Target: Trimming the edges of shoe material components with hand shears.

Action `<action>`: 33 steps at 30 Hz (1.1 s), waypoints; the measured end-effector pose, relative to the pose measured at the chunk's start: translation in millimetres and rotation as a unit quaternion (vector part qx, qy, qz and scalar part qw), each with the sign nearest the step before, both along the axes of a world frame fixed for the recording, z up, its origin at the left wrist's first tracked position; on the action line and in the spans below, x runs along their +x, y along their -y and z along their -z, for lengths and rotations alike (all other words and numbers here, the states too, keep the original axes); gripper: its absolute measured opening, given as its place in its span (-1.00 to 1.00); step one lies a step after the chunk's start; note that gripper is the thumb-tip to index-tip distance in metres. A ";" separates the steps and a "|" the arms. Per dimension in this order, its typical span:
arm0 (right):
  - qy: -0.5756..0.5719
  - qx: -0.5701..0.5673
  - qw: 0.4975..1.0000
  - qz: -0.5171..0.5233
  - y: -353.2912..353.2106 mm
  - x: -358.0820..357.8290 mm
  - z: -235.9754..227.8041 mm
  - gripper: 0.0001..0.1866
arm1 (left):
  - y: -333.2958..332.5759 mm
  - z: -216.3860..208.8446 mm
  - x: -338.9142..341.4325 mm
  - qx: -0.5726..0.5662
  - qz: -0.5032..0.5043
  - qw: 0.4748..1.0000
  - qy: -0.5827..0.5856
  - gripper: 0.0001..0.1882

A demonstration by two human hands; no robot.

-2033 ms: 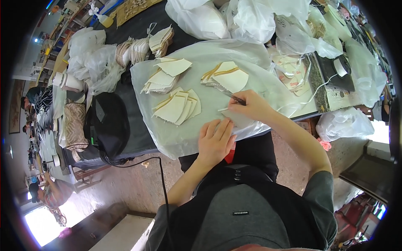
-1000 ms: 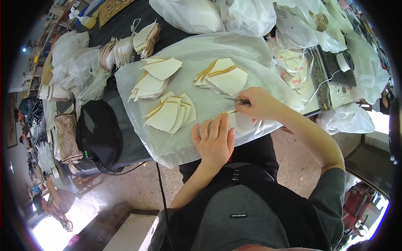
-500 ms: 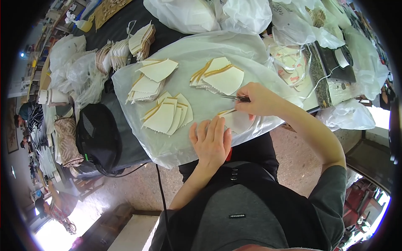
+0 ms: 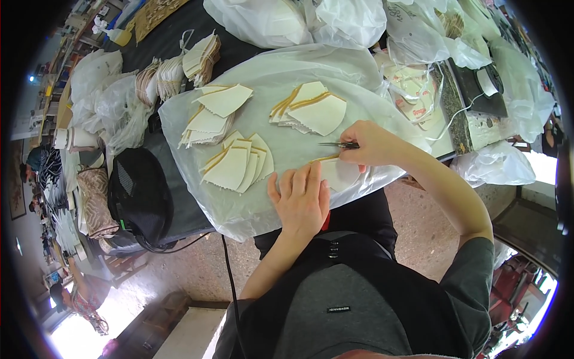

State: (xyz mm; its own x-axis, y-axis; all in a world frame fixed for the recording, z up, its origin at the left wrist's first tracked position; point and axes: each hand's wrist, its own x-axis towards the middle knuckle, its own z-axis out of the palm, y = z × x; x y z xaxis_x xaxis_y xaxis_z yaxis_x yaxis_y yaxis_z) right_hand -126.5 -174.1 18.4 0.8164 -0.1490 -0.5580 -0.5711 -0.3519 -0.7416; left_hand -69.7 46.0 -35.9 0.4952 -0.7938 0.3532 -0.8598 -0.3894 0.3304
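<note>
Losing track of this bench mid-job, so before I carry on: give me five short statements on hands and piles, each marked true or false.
1. The right hand holds a slim metal tool. True.
2. The left hand grips a second tool. False: it lies palm down beside a white piece.
3. Piled pieces with yellowish edges lie on the plastic sheet. True.
4. The black mesh item lies right of the sheet. False: it lies left.
5. White plastic bags lie beyond the sheet. True.
</note>
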 end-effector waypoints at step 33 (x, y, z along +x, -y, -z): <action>0.152 -0.200 0.965 -0.077 -0.1 -6.0 20.2 -0.78 | 15.7 -8.8 12.8 0.015 0.139 0.989 0.045 -0.51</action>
